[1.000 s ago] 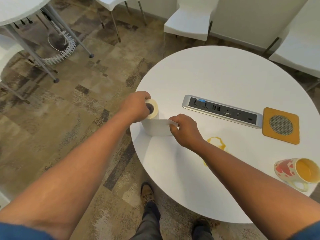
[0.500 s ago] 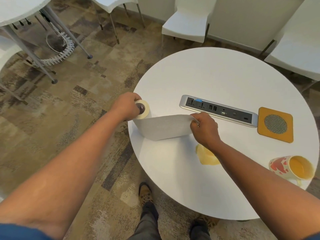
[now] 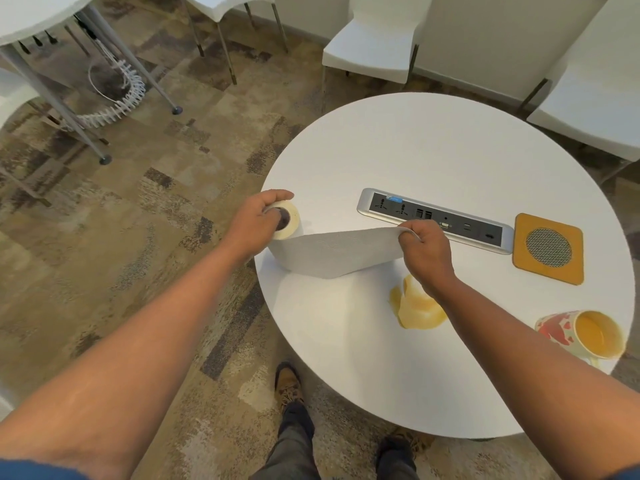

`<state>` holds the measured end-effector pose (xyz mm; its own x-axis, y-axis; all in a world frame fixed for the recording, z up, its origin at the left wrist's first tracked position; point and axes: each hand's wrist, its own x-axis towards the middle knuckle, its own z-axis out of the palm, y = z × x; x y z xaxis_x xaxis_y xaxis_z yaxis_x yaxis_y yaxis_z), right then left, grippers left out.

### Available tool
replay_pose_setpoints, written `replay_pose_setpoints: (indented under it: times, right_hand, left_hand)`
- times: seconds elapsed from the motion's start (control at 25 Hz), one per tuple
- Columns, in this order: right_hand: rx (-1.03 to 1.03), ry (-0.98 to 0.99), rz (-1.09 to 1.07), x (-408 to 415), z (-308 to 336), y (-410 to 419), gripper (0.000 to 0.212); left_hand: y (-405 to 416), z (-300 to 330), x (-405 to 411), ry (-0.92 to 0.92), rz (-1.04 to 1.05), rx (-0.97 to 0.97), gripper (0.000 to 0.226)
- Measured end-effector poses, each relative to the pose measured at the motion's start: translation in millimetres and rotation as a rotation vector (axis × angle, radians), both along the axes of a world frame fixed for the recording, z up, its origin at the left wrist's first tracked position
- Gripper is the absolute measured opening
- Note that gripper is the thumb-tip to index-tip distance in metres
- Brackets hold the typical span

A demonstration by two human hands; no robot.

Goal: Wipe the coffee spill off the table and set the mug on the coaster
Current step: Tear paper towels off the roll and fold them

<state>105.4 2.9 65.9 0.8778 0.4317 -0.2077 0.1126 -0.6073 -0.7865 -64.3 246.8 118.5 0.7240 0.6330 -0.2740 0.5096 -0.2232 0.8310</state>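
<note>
A paper towel roll (image 3: 286, 226) stands at the left edge of the round white table (image 3: 450, 150). My left hand (image 3: 254, 221) grips the roll's top. My right hand (image 3: 424, 252) pinches the free end of the towel sheet (image 3: 343, 252), stretched out to the right of the roll. A yellowish coffee spill (image 3: 417, 311) lies on the table just below my right wrist. The mug (image 3: 585, 336), white with red hearts, lies on its side at the table's right edge. An orange coaster (image 3: 548, 248) with a grey mesh centre sits at the right.
A silver power socket strip (image 3: 460, 225) is set in the table between the sheet and the coaster. White chairs (image 3: 372, 43) stand behind the table. Another table's legs and a coiled cable (image 3: 121, 98) are on the carpet at the left. My shoes (image 3: 287, 382) are below the table edge.
My right hand has pulled the towel sheet out to the right, from beside the roll to near the socket strip. My left hand has kept hold of the roll.
</note>
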Motion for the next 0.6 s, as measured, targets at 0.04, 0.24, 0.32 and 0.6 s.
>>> replay_pose_setpoints:
  times: [0.04, 0.24, 0.32, 0.6]
  right_hand:
    - [0.013, 0.023, -0.022, 0, -2, 0, 0.027]
    - [0.063, 0.078, -0.064, 2, -3, -1, 0.028]
    - [0.078, 0.094, -0.072, 3, 0, 0, 0.026]
    - [0.144, 0.111, -0.089, 1, -1, 0, 0.024]
  left_hand:
    - [-4, -3, -5, -0.063, 0.008, -0.017, 0.037]
    - [-18, -26, -35, -0.171, -0.008, -0.005, 0.112]
    - [-21, -36, -43, -0.181, -0.018, -0.017, 0.125]
    - [-23, -55, -42, -0.178, 0.036, 0.005, 0.122]
